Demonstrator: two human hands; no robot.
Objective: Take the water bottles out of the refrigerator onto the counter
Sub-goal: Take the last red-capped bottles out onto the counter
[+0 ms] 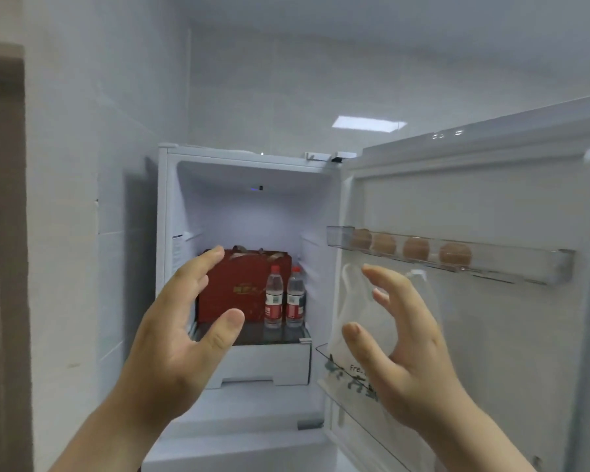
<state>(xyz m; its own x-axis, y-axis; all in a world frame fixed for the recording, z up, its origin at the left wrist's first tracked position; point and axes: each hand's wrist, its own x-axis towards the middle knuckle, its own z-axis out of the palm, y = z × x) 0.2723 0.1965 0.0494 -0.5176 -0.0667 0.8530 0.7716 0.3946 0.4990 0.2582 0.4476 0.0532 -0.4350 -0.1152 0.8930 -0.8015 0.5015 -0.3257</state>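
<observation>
Two clear water bottles with red caps and red labels stand upright side by side on the glass shelf inside the open refrigerator [171,212]: the left bottle [274,298] and the right bottle [295,296]. My left hand [181,332] is raised in front of the shelf, fingers spread, holding nothing. My right hand [399,338] is raised at the same height to the right, also spread and empty. Both hands are nearer the camera than the bottles and touch neither.
A dark red gift box [232,287] fills the shelf left of the bottles. The refrigerator door [491,185] stands open on the right, with several eggs [416,248] in its upper rack and a clear plastic bag [351,335] in the lower bin. A white drawer [266,366] sits under the shelf.
</observation>
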